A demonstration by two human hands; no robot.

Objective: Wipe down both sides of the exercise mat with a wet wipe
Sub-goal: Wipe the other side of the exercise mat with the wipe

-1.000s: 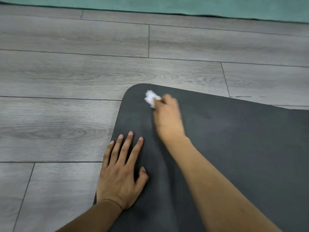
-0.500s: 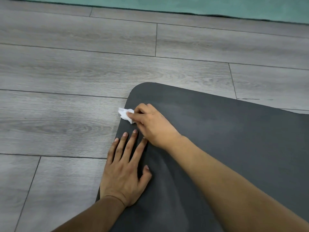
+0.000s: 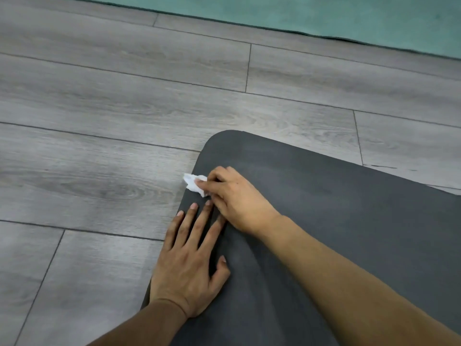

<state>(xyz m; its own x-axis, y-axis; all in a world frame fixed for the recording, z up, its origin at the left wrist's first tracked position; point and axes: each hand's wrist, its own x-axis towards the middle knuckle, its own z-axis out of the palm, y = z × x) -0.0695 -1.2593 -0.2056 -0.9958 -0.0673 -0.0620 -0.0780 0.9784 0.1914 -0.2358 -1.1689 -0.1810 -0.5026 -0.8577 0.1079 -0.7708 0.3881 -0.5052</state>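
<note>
Grey plank floor (image 3: 99, 171) on the left. Left hand (image 3: 189, 265) lies flat on the mat's left edge, fingers straight and spread, pointing far, pressing it down. Wet wipe (image 3: 193, 183), crumpled and white, sits just beyond those fingertips at the same edge, near the rounded far-left corner, part of it over the floor. Right hand (image 3: 234, 198) pinches it with curled fingers, the arm crossing in from the near right. Dark exercise mat (image 3: 349, 221) spreads away right and near; its long axis cannot be told. Judgement: nearly all of the face lies right of the wipe, so the next stroke likely runs rightward, worked by the right hand.
</note>
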